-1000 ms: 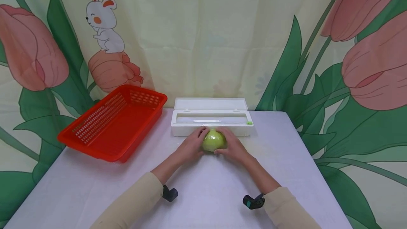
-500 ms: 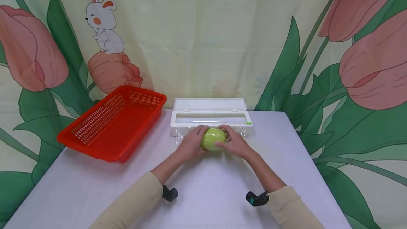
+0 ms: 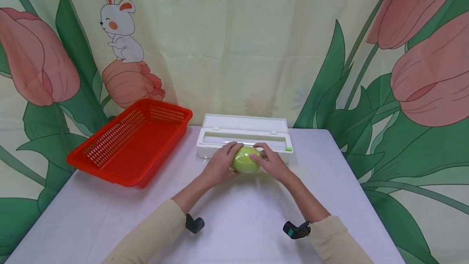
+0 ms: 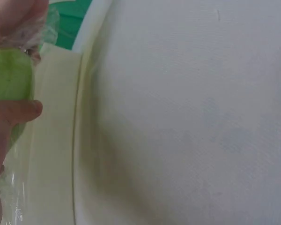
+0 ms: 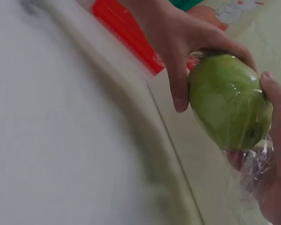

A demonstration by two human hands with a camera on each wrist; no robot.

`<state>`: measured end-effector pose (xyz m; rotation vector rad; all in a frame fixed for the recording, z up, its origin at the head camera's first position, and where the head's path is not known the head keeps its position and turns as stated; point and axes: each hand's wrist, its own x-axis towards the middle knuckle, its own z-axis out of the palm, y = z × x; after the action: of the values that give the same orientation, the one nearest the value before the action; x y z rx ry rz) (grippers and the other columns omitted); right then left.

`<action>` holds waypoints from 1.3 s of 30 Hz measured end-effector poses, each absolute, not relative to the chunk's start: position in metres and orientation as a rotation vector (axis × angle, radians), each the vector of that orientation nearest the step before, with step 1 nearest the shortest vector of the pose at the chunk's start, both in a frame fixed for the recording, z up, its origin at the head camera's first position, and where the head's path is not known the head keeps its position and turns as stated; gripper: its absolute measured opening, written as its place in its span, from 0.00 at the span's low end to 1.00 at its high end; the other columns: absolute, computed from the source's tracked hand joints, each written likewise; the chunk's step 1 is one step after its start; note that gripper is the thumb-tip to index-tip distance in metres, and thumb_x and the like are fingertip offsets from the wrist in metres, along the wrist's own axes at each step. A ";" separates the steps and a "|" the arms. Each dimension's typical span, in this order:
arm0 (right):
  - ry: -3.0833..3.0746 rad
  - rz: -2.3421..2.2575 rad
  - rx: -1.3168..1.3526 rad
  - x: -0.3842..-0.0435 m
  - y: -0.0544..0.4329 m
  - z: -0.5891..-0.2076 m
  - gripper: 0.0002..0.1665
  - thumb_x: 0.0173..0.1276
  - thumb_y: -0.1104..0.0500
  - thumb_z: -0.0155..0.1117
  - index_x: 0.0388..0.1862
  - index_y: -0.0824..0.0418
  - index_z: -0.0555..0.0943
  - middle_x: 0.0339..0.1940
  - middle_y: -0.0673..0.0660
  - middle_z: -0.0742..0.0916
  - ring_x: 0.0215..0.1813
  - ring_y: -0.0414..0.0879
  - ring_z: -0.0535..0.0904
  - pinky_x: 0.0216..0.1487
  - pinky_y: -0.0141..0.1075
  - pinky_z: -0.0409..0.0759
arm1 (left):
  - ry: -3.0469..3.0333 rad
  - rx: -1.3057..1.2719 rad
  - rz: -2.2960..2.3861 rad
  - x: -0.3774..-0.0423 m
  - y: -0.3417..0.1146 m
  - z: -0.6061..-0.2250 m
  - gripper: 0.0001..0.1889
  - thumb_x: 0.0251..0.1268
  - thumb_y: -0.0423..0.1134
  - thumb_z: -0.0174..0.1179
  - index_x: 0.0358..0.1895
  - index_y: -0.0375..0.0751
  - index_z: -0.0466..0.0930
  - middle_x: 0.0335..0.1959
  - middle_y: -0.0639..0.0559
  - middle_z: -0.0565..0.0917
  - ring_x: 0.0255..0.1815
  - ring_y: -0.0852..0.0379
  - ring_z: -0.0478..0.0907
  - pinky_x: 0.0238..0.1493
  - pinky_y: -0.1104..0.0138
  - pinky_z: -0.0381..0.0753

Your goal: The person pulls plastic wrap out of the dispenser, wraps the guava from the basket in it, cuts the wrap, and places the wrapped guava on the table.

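A smooth, oval green fruit [image 3: 246, 159] is covered in clear cling film and held up just in front of the white cling film dispenser [image 3: 244, 138]. My left hand [image 3: 220, 162] grips its left side, thumb below and fingers over the top. On the other side, my right hand [image 3: 275, 165] holds the fruit with the thumb laid on its near face. The right wrist view shows loose, crumpled cling film [image 5: 258, 166] bunched at the right hand's palm. The dispenser's lid [image 3: 245, 123] stands raised, and a green slider [image 3: 288, 148] sits at its right end.
A red plastic basket [image 3: 126, 176] with perforated sides stands at the left of the table [image 3: 234, 223], which is covered in white cloth. Behind the table hangs a curtain [image 3: 256, 40] printed with tulips and a rabbit.
The fruit has been lifted slightly and turned between both hands. My right thumb has moved up its near face. The dispenser has skewed a little, its right end closer to me.
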<state>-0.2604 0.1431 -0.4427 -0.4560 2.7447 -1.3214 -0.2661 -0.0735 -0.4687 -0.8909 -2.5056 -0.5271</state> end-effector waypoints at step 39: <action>2.956 -1.338 -0.792 -0.274 0.140 -0.445 0.54 0.49 0.57 0.79 0.74 0.52 0.62 0.70 0.59 0.73 0.70 0.56 0.69 0.69 0.52 0.70 | -2.906 -0.918 -1.066 -0.301 -0.086 -0.427 0.54 0.46 0.53 0.75 0.76 0.54 0.50 0.66 0.49 0.70 0.62 0.51 0.71 0.61 0.55 0.77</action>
<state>-0.2739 0.1395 -0.4452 -0.7924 2.9557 -1.3381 -0.3011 -0.0862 -0.4272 -0.9179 -2.9064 -1.0665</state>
